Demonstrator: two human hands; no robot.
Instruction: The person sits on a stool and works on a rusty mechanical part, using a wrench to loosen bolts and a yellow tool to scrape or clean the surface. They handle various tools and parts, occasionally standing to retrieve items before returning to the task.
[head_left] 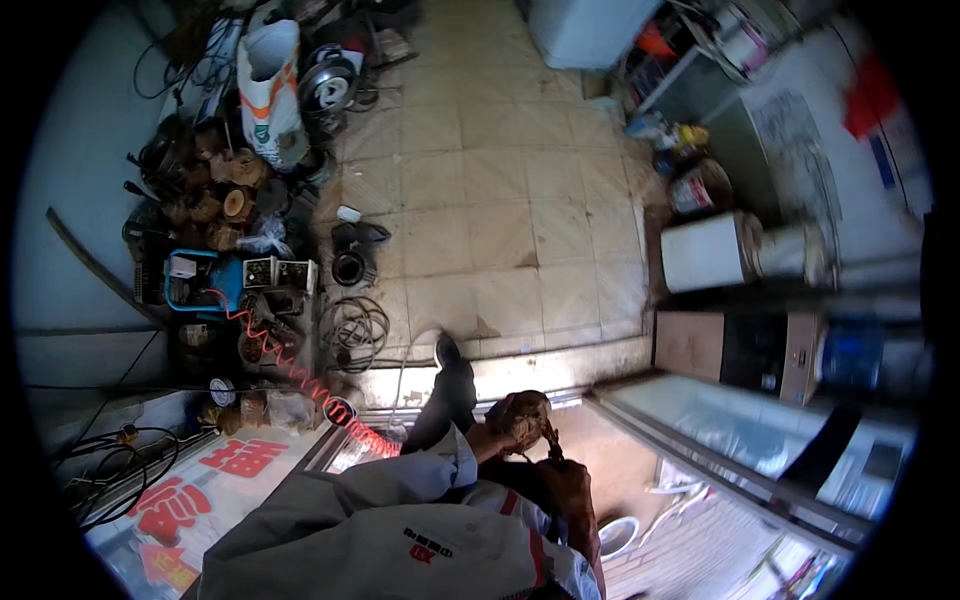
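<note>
Just beyond the pale work jacket, a brown rounded piece [524,412] with a rough, uneven surface is held up over the doorway threshold; its exact kind does not show. My left hand [487,441] grips it from its lower left side. My right hand [566,480] is closed just below and to the right of it. A small dark bit [551,446] sticks up between the right hand and the piece, too blurred to name. Shadow hides most of the right fingers.
A red coiled hose [300,376] stretches from a blue basket [205,281] towards my left side. Coiled cable [356,334] lies on the tiled floor [480,240] near metal parts. Glass door panels [760,440] flank me at right, with a white bucket [619,537] below.
</note>
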